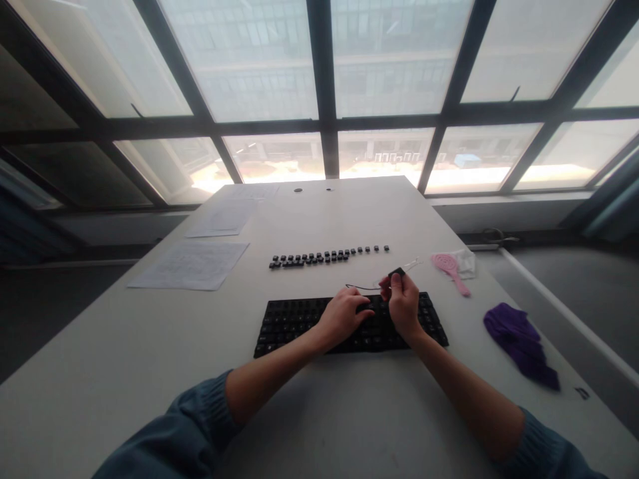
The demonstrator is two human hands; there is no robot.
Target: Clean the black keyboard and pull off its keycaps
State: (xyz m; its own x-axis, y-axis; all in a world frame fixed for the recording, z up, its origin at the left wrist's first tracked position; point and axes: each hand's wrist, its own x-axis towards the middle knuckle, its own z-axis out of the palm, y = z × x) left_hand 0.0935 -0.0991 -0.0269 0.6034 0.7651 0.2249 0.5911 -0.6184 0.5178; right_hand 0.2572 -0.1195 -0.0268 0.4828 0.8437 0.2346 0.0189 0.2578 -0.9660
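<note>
A black keyboard (294, 326) lies across the table in front of me. My left hand (342, 316) rests over its middle, fingers stretched onto the keys, thumb a little apart from them. Above the keyboard's right part, my right hand (403, 303) is closed on a small black keycap puller (397, 272), whose thin wire ends point up and to the right. Behind the keyboard, several loose black keycaps (327, 257) stand in two rows. A dark cable (360, 287) curves along the keyboard's back edge between the hands.
Printed paper sheets (190, 266) lie at the left. On the right are a pink hairbrush (452, 269), a white packet (466, 263), a purple cloth (519, 339) and a small dark piece (582, 393) near the table edge. Windows rise behind the table (319, 219).
</note>
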